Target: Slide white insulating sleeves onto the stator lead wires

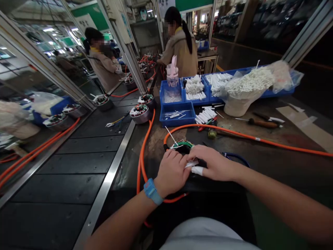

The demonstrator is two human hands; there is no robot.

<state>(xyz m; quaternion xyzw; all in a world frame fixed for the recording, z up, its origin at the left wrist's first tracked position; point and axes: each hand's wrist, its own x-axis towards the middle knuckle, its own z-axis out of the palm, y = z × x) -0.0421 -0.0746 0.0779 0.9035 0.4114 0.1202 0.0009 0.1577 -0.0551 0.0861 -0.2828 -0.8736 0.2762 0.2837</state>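
Both hands meet over a round motor part with a green wound edge [184, 143], close to the bench's front. My left hand [173, 171], with a blue watch at the wrist, has its fingers bent over the part's left side. My right hand [211, 162] reaches in from the right, its thumb wrapped in white. Between the hands lies a small white piece [191, 164]; the fingertips close on it, and wires there are too small to tell apart. A thin white stick [170, 135] rises from the part's left side. An orange cable [166, 133] loops around behind the part.
Blue bins [177, 122] of white tubes stand behind, with a bagged bundle of white sticks [244, 86]. A screwdriver [262, 123] and red-handled pliers [208, 125] lie on the bench. Motor parts [140, 116] sit by the conveyor [85, 156] on the left. Two people work beyond.
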